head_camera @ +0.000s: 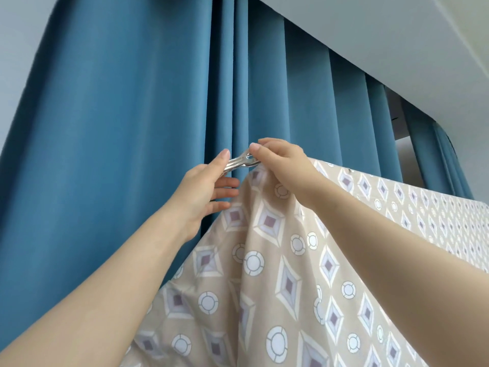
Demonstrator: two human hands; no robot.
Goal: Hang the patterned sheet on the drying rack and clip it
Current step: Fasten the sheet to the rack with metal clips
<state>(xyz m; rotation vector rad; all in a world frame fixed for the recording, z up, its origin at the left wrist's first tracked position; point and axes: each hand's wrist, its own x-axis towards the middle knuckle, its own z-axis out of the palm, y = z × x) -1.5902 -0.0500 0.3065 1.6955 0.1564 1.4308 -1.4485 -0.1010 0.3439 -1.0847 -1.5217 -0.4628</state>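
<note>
Long axis near level, metal clip points right — left hand pinches it; right hand pinches patterned sheet top — blue curtain behind.

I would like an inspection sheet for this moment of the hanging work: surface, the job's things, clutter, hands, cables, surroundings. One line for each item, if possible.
surface: nothing seen; no table or floor is in view.
job's things: patterned sheet draped over a high straight edge, bunched at its left end; metal clip at that bunched end, and whether it already bites the cloth cannot be told; the rack is hidden under the sheet.
clutter: nothing seen.
hands: left hand pinches the clip's outer end, its other fingers straight; right hand pinches the clip's other end at the sheet's top.
cables: nothing seen.
surroundings: blue curtain behind; pale ceiling above.
</note>
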